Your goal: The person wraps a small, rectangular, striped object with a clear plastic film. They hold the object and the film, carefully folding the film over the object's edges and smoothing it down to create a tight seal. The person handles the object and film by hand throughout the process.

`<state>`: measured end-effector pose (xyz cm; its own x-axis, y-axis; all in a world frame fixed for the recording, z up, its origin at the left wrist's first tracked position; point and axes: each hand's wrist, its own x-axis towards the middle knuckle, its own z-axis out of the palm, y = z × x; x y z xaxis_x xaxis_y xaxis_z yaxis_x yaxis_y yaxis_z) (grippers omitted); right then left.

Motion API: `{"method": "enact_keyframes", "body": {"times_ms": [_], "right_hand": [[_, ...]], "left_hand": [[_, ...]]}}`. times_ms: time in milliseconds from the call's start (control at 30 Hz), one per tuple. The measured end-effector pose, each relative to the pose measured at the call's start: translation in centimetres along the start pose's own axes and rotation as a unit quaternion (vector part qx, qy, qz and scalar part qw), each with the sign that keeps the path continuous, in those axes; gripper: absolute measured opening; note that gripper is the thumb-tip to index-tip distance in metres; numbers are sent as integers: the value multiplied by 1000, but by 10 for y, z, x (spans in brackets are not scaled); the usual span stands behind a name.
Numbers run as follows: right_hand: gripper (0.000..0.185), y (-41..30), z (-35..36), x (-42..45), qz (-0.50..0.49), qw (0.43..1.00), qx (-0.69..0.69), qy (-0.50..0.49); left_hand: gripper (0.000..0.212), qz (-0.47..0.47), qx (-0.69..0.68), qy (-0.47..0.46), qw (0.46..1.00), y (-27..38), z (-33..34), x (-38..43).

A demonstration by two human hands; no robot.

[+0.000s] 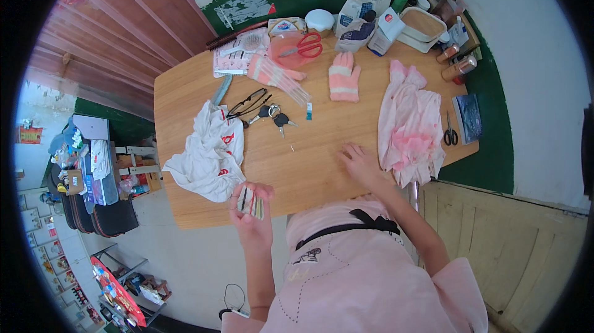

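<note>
My left hand holds a small flat stack with coloured stripes at the table's near edge, beside a crumpled white cloth with red print. My right hand rests on the wooden table with its fingers spread and nothing seen in them, just left of a crumpled pink garment. Beyond the hands lie keys, black-framed glasses, a small blue-green packet, a thin white stick and a pink-and-white knitted glove.
Red-handled scissors, a hairbrush, a white-lidded jar and several bottles and pouches line the far edge. Black-handled scissors and a dark blue booklet lie at the right end. A blue comb touches the white cloth.
</note>
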<state>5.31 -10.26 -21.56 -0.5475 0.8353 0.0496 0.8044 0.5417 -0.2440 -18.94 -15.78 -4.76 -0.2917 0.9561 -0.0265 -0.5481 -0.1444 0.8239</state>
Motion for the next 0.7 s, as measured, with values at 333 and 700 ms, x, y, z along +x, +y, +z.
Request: {"method": "enact_keyframes", "body": {"times_ms": [333, 700], "right_hand": [[29, 6, 29, -11, -165, 986, -19, 19], [19, 4, 19, -3, -208, 976, 50, 43]], "left_hand": [[50, -96, -179, -50, 978, 9, 15, -2], [50, -126, -181, -99, 970, 7, 21, 2]]}}
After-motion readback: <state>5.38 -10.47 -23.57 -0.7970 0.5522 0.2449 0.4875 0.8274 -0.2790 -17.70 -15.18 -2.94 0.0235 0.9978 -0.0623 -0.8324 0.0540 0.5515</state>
